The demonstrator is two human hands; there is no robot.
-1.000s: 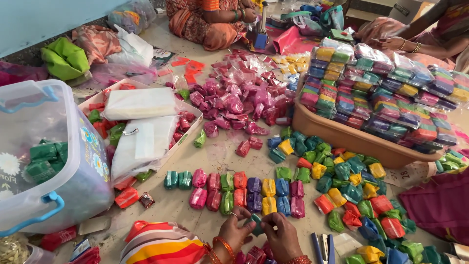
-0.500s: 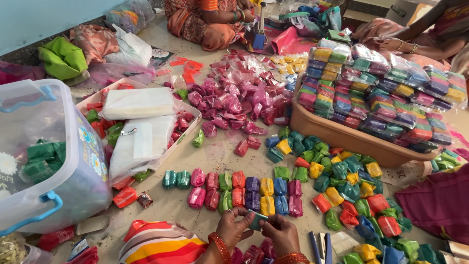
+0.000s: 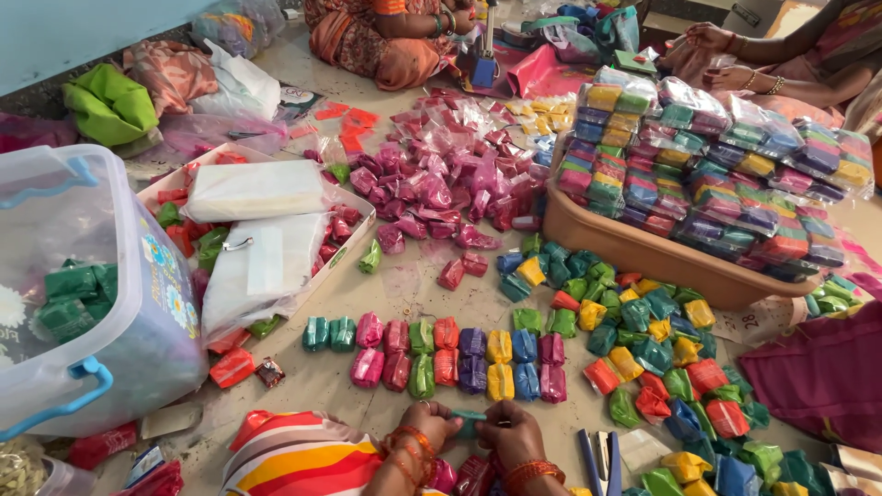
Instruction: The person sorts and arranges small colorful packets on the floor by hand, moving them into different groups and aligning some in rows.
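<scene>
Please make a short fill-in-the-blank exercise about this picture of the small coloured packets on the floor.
1. Both hands, the left hand and the right hand, hold one small ____ packet.
2. The stacked bundles fill a ____ tray.
3. The clear plastic box has ____ handles.

Missing words: teal; brown; blue

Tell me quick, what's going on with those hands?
Left hand and right hand pinch one teal packet. Rows of packets just ahead. Stapler at right.
</scene>
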